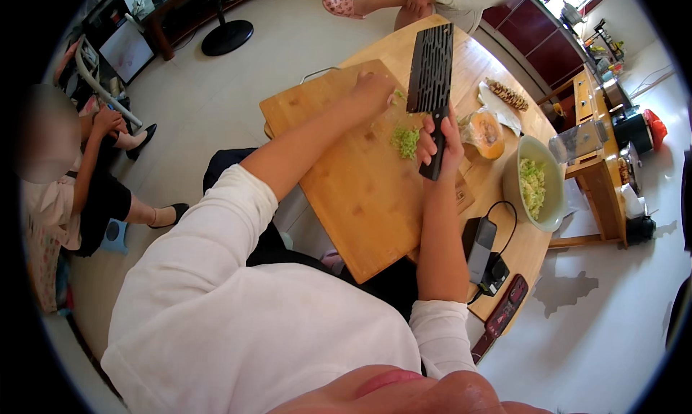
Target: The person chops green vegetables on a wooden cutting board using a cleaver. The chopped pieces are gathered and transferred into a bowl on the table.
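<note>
My right hand (443, 143) grips the black handle of a cleaver (431, 70), its dark patterned blade upright over the edge of a wooden cutting board (357, 197). On the board, left of the handle, lies a small heap of finely chopped green vegetable (405, 141). My left hand (376, 92) is at the board's far part with curled fingers, beside a few green scraps (399, 94); whether it holds anything is hidden. A bowl (557, 197) of chopped pale-green vegetable (532, 187) stands to the right on the table.
A cut pumpkin (486, 135) and a corn cob (507, 95) lie beyond the cleaver. A power bank (481, 251) with a cable and a phone (506, 306) lie near the table's right edge. One person (102, 122) sits at the left, another (459, 3) beyond the table.
</note>
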### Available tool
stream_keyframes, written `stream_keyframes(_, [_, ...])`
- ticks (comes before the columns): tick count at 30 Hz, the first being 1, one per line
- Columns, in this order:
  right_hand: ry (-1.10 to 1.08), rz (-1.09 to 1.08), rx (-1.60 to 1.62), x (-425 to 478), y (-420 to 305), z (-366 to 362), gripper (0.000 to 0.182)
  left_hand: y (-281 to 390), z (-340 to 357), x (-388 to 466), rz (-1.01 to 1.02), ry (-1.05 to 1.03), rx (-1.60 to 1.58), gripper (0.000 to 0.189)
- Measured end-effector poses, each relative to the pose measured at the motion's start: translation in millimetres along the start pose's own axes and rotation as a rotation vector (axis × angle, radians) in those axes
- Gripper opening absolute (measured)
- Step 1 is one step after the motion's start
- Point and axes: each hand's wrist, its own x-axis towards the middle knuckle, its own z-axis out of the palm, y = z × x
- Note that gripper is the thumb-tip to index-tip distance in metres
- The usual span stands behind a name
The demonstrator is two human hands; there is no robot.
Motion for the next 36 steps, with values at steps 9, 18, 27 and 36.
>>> stream_keyframes(9, [-0.03, 0.013, -0.051, 5.8, -4.1, -1.8, 0.058, -6.0, 7.6, -6.5, 0.01, 0.178, -0.232, 0.006])
stream_keyframes(18, [0.058, 0.047, -0.057, 1.3, -2.8, 3.3, 0.058, -1.4, -6.8, -8.2, -0.056, 0.208, -0.397, 0.013])
stream_keyframes(27, [0.083, 0.097, -0.061, -0.7, -3.8, 3.2, 0.058, -22.4, -73.0, -39.9, -0.257, 0.247, -0.715, 0.011])
stream_keyframes(36, [0.072, 0.154, -0.08, 0.4, -2.2, 9.4, 0.057, -10.2, -81.8, -89.8, -0.197, 0.086, -0.576, 0.01])
